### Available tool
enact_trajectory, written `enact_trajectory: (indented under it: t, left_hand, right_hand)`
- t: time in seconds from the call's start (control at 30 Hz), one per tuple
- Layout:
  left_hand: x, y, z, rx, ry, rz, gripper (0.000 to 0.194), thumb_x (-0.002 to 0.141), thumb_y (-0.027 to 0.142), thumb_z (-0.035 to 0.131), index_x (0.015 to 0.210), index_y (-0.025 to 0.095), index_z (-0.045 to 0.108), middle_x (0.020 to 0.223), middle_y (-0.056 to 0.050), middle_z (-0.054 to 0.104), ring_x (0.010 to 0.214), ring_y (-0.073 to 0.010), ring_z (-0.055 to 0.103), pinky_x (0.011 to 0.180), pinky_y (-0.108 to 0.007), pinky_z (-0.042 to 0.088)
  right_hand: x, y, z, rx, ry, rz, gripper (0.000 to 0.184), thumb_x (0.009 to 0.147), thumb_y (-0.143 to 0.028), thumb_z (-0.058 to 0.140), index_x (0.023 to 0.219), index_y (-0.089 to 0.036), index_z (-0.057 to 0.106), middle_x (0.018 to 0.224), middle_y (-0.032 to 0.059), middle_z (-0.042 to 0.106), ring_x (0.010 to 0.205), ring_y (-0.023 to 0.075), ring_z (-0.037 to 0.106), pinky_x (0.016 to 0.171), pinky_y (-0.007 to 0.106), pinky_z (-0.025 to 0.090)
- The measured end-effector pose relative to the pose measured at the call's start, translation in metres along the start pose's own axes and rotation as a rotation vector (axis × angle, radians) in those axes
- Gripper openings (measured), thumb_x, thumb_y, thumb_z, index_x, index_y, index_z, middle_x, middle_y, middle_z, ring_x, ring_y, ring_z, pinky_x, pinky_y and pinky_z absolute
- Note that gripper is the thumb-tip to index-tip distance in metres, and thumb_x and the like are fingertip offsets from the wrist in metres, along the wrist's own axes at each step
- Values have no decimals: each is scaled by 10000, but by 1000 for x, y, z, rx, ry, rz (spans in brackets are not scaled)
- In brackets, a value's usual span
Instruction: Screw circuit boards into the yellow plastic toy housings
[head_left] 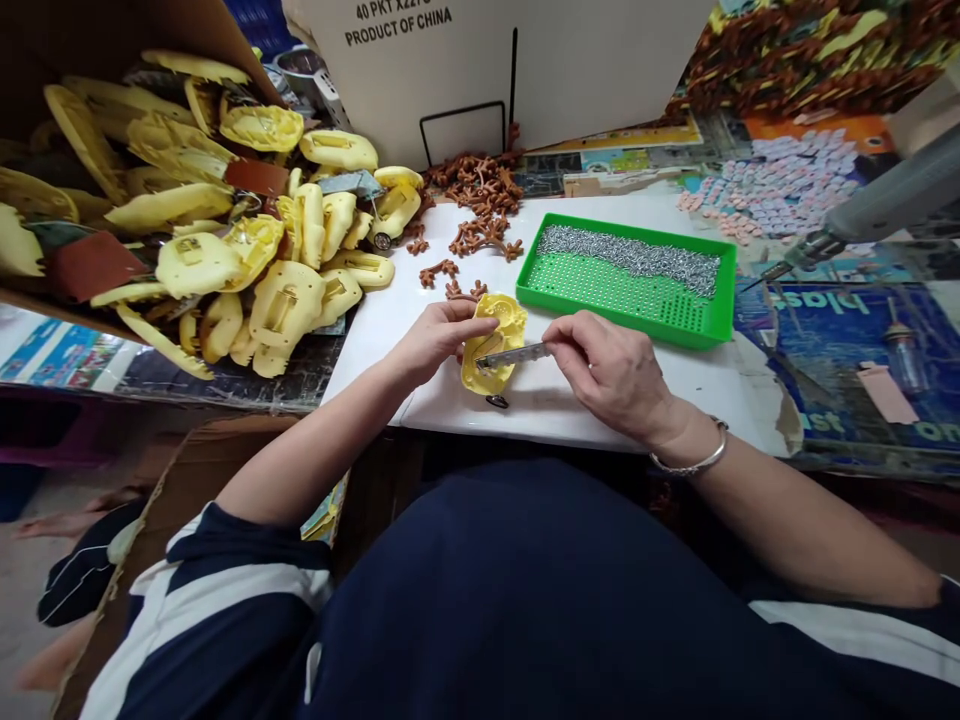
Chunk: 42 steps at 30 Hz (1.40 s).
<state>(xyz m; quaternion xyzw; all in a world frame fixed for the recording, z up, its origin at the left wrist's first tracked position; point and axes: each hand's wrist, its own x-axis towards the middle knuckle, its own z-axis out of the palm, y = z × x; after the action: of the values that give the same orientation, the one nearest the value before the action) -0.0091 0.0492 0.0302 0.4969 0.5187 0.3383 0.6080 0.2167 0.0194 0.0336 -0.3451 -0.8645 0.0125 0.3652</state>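
Observation:
My left hand [442, 340] grips the upper left edge of a yellow plastic toy shell [491, 375], its thumb lying on the hollow inner side. A small dark round part [496, 401] shows at the shell's lower end. In my right hand [611, 375] is a slim grey tool [517, 356], pinched by its right end, with its tip over the inside of the shell. The tool's exact kind is not clear. Just beyond the shell lie branching brown plastic pieces [465, 291]. Behind my right hand stands a green perforated tray [630, 330] with many small silver screws [630, 252].
A cardboard box of yellow shells [289, 300] spills onto the table at left. More brown pieces [480, 185] are heaped at the back before a large carton [570, 70]. At right, a power screwdriver [862, 215] juts in near small pale parts [787, 180].

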Motion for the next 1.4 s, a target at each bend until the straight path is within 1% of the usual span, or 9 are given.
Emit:
enact_trajectory:
  t: [0.07, 0.2, 0.33, 0.4, 0.53, 0.63, 0.77, 1.13, 1.4]
  left_hand:
    - [0, -2, -2, 137, 38, 109, 412, 649, 531, 811, 821, 162, 749, 777, -40, 668, 643, -143, 571, 533, -240, 416]
    - [-12, 3, -4, 428, 275, 562, 345, 806, 537, 691, 846, 206, 780, 876, -65, 669, 820, -179, 602, 690, -269, 480]
    - [-31, 11, -1, 527, 116, 720, 266, 746, 476, 794, 835, 226, 779, 817, -43, 687, 787, -181, 611, 764, -301, 492]
    - [-40, 10, 2, 517, 137, 701, 162, 766, 378, 787, 775, 220, 755, 739, -24, 667, 701, -156, 584, 710, -287, 477]
    - [-54, -7, 4, 262, 341, 577, 127, 785, 319, 760, 752, 204, 716, 732, -2, 651, 642, -120, 561, 593, -241, 438]
    - [-60, -27, 7, -12, 456, 489, 231, 736, 386, 826, 746, 198, 692, 713, 19, 643, 616, -101, 546, 585, -223, 444]
    - [-62, -44, 11, -207, 540, 435, 308, 673, 422, 880, 749, 194, 687, 686, 33, 638, 613, -87, 521, 575, -199, 434]
    - [-56, -51, 12, -293, 568, 368, 354, 617, 452, 895, 748, 199, 685, 697, 32, 645, 592, -80, 509, 530, -179, 431]
    - [-52, -47, 12, -391, 532, 325, 334, 585, 397, 897, 734, 192, 680, 707, 34, 653, 578, -67, 506, 512, -166, 429]
  right_hand:
    - [4, 1, 0, -41, -65, 24, 220, 1016, -218, 420, 927, -184, 619, 822, 53, 705, 708, 165, 645, 639, 291, 468]
    - [17, -5, 0, -156, -150, 25, 286, 1040, -236, 371, 947, -188, 638, 838, 69, 689, 743, 173, 626, 629, 297, 412]
    - [31, -13, 2, -153, -179, -13, 297, 1052, -258, 367, 981, -182, 645, 860, 77, 685, 771, 180, 634, 615, 296, 385]
    - [32, -15, 4, -67, -152, 12, 281, 1054, -292, 382, 1048, -182, 641, 905, 75, 693, 789, 179, 646, 643, 289, 418]
    - [14, -14, 14, 116, -127, 105, 288, 1033, -400, 474, 1024, -174, 654, 887, 62, 699, 703, 154, 624, 664, 279, 452]
    - [-7, -16, 26, 176, -255, 132, 293, 1006, -398, 539, 908, -165, 690, 837, 62, 709, 665, 147, 610, 631, 275, 433]
    - [-19, -22, 35, 205, -385, 238, 203, 968, -305, 585, 960, -184, 748, 899, 71, 746, 775, 171, 662, 681, 276, 455]
    - [-4, -28, 34, 347, -494, 466, 66, 829, -229, 704, 782, -203, 744, 793, 20, 740, 696, 151, 633, 659, 273, 428]
    - [5, -24, 24, 850, -509, 847, 209, 756, -358, 747, 742, -170, 656, 771, 33, 705, 676, 128, 615, 602, 247, 481]
